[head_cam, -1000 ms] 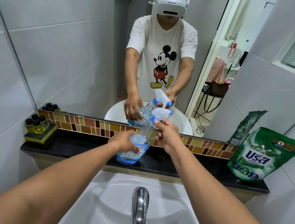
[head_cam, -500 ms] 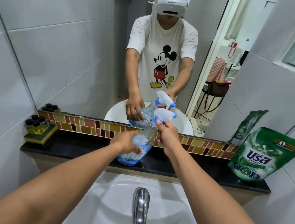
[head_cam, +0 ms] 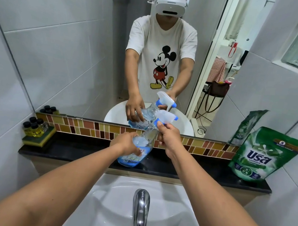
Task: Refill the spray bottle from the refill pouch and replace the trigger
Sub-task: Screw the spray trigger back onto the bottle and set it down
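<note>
Both hands are closed on the work. The left hand (head_cam: 125,143) wraps round the body of the spray bottle (head_cam: 141,142), and the right hand (head_cam: 169,139) pinches the blue collar at the base of the trigger (head_cam: 166,117), thumb and fingers curled round it.

The bottle leans to the right with its neck toward the mirror (head_cam: 59,45). Its base is at the black ledge (head_cam: 83,153) behind the sink (head_cam: 113,211); I cannot tell whether it touches or hangs just above. A shallow layer of blue liquid lies in the bottom.

I judge the step in hand to be unscrewing the trigger — the refill pouch (head_cam: 257,156) stands untouched on the ledge, well apart to the right.

Procedure as I would run it:
- Brace the bottle with the left hand only; do not squeeze, as a soft wall may push liquid up the neck.
- Turn the collar, not the trigger head — the head gives leverage but no thread travel.
- Bring the bottle upright before the last turn, so the dip tube lifts out cleanly.

Both forearms reach straight forward over the basin. The left wrist is level, and the right wrist is raised above it.
</note>
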### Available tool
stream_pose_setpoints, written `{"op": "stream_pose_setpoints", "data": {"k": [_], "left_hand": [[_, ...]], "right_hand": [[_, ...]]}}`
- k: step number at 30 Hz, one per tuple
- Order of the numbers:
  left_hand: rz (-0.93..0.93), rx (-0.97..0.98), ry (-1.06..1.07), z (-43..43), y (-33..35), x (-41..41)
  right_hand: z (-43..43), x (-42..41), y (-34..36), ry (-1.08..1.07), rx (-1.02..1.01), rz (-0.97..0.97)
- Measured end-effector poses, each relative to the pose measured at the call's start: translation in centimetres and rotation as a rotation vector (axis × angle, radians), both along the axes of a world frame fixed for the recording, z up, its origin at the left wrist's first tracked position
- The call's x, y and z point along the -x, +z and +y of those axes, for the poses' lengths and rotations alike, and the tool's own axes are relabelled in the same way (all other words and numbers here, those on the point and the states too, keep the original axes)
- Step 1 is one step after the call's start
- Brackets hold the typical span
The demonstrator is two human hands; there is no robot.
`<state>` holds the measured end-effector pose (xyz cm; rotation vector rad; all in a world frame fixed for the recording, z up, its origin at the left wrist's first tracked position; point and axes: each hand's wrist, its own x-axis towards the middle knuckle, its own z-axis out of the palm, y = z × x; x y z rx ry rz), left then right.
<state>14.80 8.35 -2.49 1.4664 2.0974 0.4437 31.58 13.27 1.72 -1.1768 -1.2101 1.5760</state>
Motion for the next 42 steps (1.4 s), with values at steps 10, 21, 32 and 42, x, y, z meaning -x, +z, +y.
{"op": "stream_pose_setpoints", "data": {"k": [10,21,32,42], "left_hand": [[0.148,-0.096,0.084,-0.6,-0.4,-1.7],[0.123,-0.05,0.048,-0.4,0.0,-1.3],[0.051,0.022,-0.017,0.2,0.5,-0.8],[0.16,-0.074,0.033,-0.5,0.0,-1.6]], "right_hand": [[-0.5,1.0,0.3,-0.137,-0.021,0.038],[-0.6,0.3,0.4,-0.079,0.015,0.024],[-0.9,-0.1,0.0,-0.018,0.075,0.106],[-0.7,0.3,0.2,-0.083,0.031,0.036]]}}
